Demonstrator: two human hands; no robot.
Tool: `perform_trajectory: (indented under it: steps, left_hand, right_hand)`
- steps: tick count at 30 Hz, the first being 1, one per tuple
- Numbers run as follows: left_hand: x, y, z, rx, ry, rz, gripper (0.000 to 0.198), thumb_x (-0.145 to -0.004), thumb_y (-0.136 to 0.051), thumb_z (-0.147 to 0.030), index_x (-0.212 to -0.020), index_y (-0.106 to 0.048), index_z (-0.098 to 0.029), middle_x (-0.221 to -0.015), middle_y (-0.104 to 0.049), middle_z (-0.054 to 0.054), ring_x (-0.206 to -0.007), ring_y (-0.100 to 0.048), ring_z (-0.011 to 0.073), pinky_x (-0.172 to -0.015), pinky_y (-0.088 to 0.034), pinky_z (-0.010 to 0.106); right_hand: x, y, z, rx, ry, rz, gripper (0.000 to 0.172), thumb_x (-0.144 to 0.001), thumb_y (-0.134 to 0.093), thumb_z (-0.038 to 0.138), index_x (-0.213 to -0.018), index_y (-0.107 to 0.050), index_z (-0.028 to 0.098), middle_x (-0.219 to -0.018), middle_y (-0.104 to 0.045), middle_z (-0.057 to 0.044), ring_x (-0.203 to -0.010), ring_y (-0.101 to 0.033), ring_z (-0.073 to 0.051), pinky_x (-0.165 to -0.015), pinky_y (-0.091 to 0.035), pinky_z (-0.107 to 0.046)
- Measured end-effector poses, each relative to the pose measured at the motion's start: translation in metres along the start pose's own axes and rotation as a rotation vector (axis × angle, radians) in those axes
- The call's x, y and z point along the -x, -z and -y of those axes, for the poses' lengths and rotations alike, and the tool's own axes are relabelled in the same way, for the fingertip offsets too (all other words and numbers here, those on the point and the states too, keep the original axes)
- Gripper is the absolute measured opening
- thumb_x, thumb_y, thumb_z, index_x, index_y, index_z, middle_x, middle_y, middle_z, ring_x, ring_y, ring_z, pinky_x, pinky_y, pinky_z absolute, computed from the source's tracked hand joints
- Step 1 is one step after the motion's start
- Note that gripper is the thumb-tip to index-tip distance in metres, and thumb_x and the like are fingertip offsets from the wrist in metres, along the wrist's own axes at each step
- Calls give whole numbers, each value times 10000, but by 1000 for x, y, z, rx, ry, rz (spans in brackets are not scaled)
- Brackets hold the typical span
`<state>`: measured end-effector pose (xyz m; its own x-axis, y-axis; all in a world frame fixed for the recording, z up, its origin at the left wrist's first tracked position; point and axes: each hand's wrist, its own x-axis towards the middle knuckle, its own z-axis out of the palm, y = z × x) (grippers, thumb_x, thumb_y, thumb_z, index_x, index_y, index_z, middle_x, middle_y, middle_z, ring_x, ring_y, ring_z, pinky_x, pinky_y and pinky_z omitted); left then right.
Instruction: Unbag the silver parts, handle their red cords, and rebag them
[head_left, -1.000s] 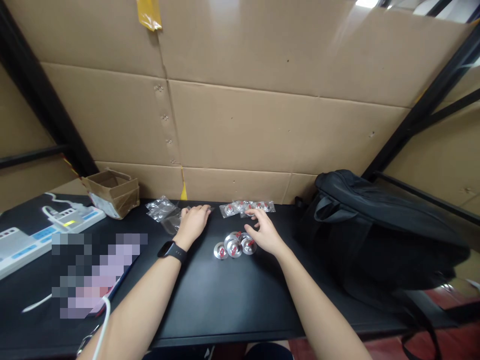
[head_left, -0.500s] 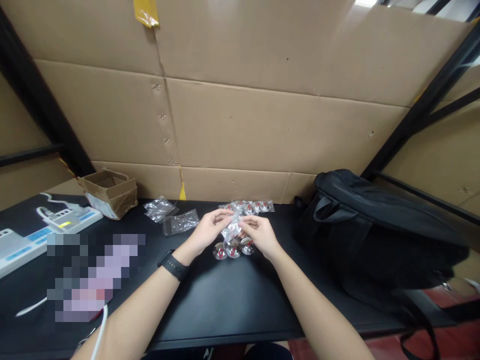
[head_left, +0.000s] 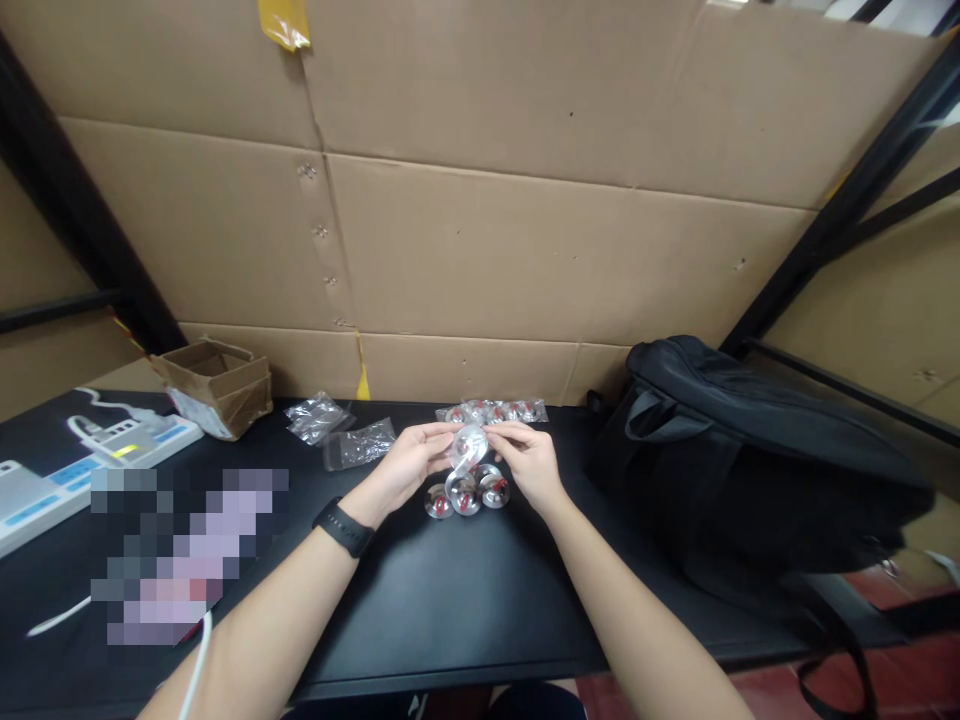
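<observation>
On the black table [head_left: 450, 620], past the flat bags [head_left: 360, 446], the left hand [head_left: 405, 468] pinches one side of a disc [head_left: 469, 446], maybe in clear wrap, near the loose discs [head_left: 464, 494], and the right hand [head_left: 532, 465] pinches the other, so this looks like bagging, where the next bit needs a steady grip.

On the bench [head_left: 450, 610], loose discs [head_left: 465, 496] are laid centrally, with bagged discs [head_left: 517, 411] placed behind. Plastic bags [head_left: 360, 446] are located to the left, a carton [head_left: 225, 400] and power strip [head_left: 60, 492] farther left, and a holdall [head_left: 757, 480] at right. The rear is bounded by a cardboard panel [head_left: 465, 260].
</observation>
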<state>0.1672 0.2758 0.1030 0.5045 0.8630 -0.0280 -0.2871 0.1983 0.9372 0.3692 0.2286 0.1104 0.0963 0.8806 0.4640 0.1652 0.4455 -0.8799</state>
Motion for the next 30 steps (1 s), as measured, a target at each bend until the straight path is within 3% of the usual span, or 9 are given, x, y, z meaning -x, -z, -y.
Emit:
perform_trajectory:
  steps: [2,5,7,10,13,19,25,28,30]
  left_hand:
    - [-2,2,-1,-3,-2,-55,310,-832,-742,-252,-1118,-731,-133,-1108,-746,134,-919,-713,168,-846,-572,268]
    - [-2,8,-5,-15,-24,-121,305,-830,-735,-275,-1101,-731,-134,-1082,-751,130,-903,-715,167,-829,-570,273]
    - [0,9,-9,-41,-48,-121,329,-830,-733,-313,-1110,-718,-141,-1043,-755,121,-865,-714,164,-797,-574,281]
    - [5,5,-15,-159,-135,-158,365,-835,-718,-390,-1112,-702,-153,-1005,-756,107,-824,-709,168,-724,-580,277]
    - [10,-3,-17,-305,-242,-168,403,-823,-717,-439,-1102,-692,-149,-972,-761,111,-847,-719,204,-693,-586,285]
    - [10,-14,-4,-469,-336,-73,314,-871,-662,-403,-1077,-670,-166,-927,-768,100,-847,-743,226,-763,-591,328]
    - [5,-15,9,-516,-363,-76,384,-864,-669,-375,-1202,-604,-206,-1024,-752,92,-948,-725,224,-874,-558,348]
    - [2,-13,12,-565,-364,-73,446,-826,-702,-333,-1238,-572,-222,-943,-749,62,-847,-725,199,-835,-550,327]
    - [0,-6,7,-593,-381,-143,451,-827,-687,-317,-1249,-551,-232,-872,-744,40,-793,-720,188,-798,-542,308]
  right_hand:
    - [0,1,2,10,61,19,164,-845,-732,371,-902,-800,233,-1001,-668,-72,-864,-643,-197,-745,-554,-320]
    - [-1,7,8,3,86,171,198,-877,-698,408,-898,-761,221,-1123,-603,-84,-1041,-605,-215,-859,-532,-330]
    - [-2,13,13,-2,53,316,230,-893,-675,431,-895,-731,207,-1141,-598,-86,-1032,-605,-212,-849,-531,-329]
    - [-2,19,16,14,-9,448,325,-924,-620,461,-777,-692,181,-938,-661,-71,-870,-635,-199,-798,-532,-335]
    - [-2,21,13,14,-74,385,338,-904,-647,457,-712,-620,181,-797,-684,-48,-756,-642,-182,-744,-528,-325]
    - [-2,18,-1,-9,-161,335,348,-768,-800,366,-965,-556,216,-854,-715,-23,-705,-669,-154,-654,-531,-272]
    - [-5,15,-11,48,-96,178,316,-814,-738,360,-1048,-581,215,-845,-719,-35,-786,-708,-188,-740,-563,-317]
    - [-6,13,-13,75,-87,131,351,-827,-713,353,-1116,-570,216,-917,-718,-55,-821,-709,-192,-750,-565,-316]
    - [-6,12,-13,127,-70,112,392,-831,-700,342,-1176,-558,220,-986,-700,-60,-830,-694,-179,-714,-552,-287]
